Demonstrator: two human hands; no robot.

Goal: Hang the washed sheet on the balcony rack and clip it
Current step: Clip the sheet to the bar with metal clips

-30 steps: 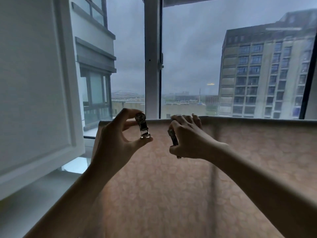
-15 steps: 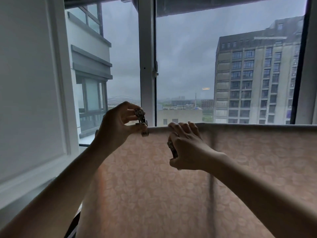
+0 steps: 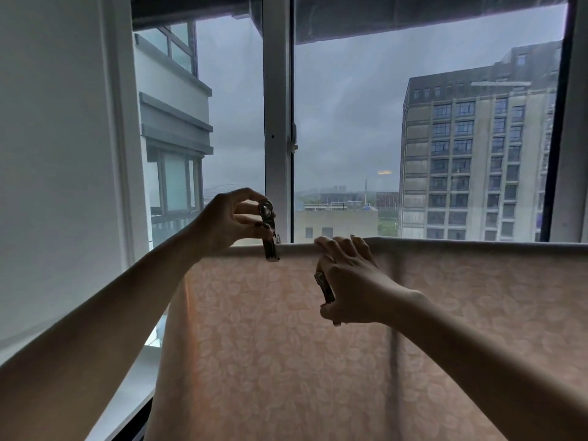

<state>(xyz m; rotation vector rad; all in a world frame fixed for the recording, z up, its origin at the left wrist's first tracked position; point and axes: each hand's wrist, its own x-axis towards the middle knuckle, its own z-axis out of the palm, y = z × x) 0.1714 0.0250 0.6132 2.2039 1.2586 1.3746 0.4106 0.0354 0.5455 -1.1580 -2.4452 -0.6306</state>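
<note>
Metal clip (image 3: 269,232) pinched in your left hand (image 3: 227,222) straddles the draped sheet (image 3: 286,329) at its top fold; right hand (image 3: 350,281) grips a spare clip (image 3: 324,286): clipping step, next release squarely.

peach sheet (image 3: 286,345) — pale leaf print, silver clip (image 3: 269,230)

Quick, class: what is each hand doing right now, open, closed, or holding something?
Left hand: closed, pinching a metal clip at the sheet's top edge.
Right hand: closed on a second clip, fingertips resting on the top edge.
</note>
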